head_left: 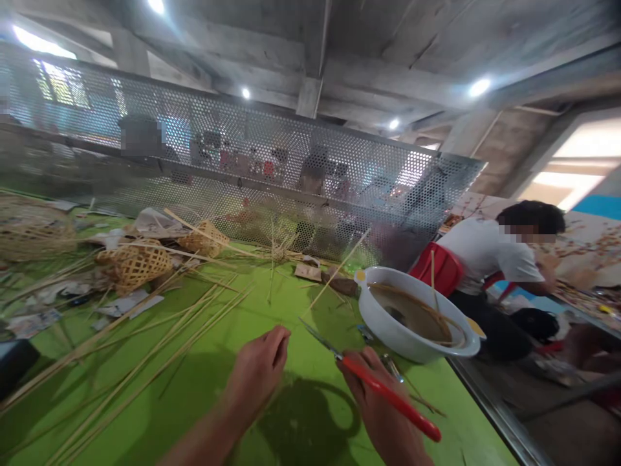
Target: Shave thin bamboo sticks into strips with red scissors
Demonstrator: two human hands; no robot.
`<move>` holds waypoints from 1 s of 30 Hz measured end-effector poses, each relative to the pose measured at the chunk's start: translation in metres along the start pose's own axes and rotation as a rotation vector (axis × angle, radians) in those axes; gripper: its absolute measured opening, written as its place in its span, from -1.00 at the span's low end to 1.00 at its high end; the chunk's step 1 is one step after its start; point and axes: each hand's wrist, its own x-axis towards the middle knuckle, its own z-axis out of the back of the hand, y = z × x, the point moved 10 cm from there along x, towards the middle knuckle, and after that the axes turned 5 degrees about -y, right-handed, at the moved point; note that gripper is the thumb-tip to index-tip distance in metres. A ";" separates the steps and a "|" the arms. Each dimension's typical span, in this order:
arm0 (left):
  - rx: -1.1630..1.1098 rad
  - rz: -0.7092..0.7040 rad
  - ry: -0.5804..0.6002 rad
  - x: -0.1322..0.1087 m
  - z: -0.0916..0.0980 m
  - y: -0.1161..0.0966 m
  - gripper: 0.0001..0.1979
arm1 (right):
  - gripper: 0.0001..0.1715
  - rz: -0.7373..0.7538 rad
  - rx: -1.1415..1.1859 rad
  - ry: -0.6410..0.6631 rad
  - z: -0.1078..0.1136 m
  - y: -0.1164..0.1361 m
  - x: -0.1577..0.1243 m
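Observation:
My right hand is wrapped round a red-handled tool, whose thin metal blade points up and left over the green table. To its left, my left hand is closed just above the tabletop, its fingers curled in. Whatever it pinches, if anything, is too small to make out. Long pale bamboo strips lie to the left of my left hand. Right of the tool sits a white basin of brownish water with curled strips in it. A small metal item lies beside my right hand.
Woven baskets and paper scraps lie at the back left. A perforated metal screen runs along the table's far side. A person in a white shirt bends over another table at the right. A dark object stands at the left edge.

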 end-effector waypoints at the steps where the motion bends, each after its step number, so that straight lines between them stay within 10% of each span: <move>1: 0.034 -0.008 0.001 0.000 0.000 0.000 -0.81 | -0.69 0.015 0.002 0.022 -0.003 0.003 -0.001; 8: 0.152 -0.072 0.005 -0.003 -0.001 -0.006 -0.83 | -0.71 -0.051 -0.035 -0.084 0.010 -0.007 -0.001; 13: 0.131 -0.040 -0.011 -0.002 0.002 -0.003 -0.84 | -0.79 0.042 -0.010 0.109 -0.011 0.009 -0.005; 19: 0.133 -0.067 0.000 -0.003 0.001 -0.007 -0.86 | -0.77 -0.047 -0.044 -0.115 0.013 -0.009 -0.002; 25: 0.408 -0.129 0.062 -0.006 -0.005 -0.009 -0.77 | -0.78 0.102 -0.028 0.024 -0.006 0.011 -0.006; 30: 0.446 -0.124 0.100 -0.007 -0.008 -0.008 -0.78 | -0.74 0.002 -0.034 -0.142 0.017 0.001 -0.002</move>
